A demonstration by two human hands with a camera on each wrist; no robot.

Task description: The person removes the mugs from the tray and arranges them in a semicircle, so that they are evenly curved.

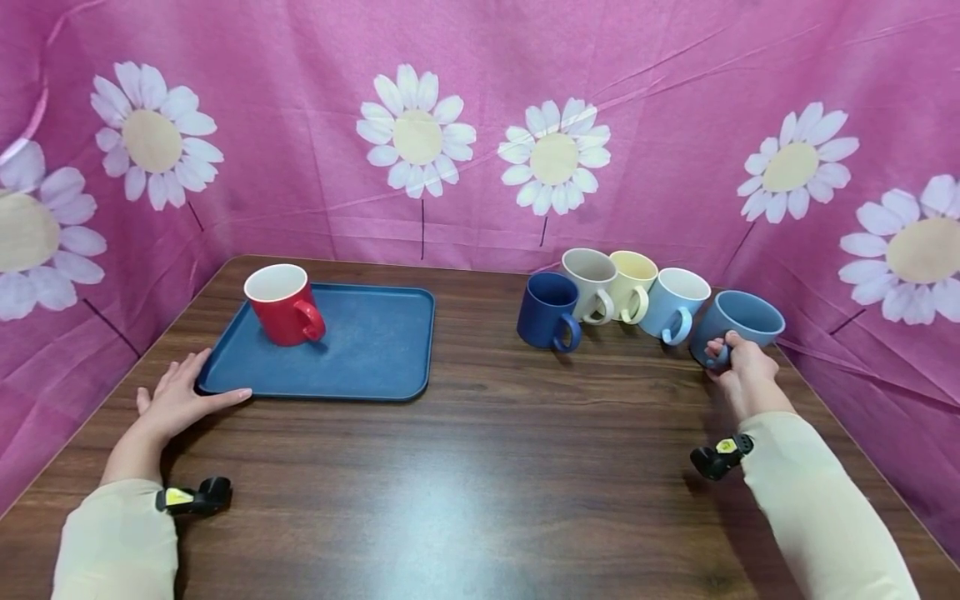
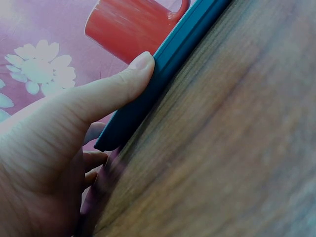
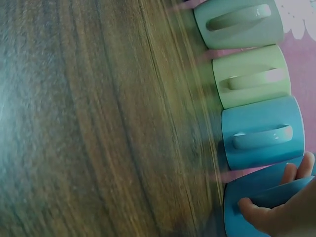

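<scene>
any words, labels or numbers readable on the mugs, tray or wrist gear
None can be read.
The red mug, the blue tray and the five mugs by the right hand are plain.
The yellow tags on the wrist cameras are too small to read.

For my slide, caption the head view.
Right hand grips a blue mug; left hand steadies the tray.

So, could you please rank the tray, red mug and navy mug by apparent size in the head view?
1. Tray, clearly largest.
2. Red mug and navy mug: they look alike, so no ranking.
</scene>
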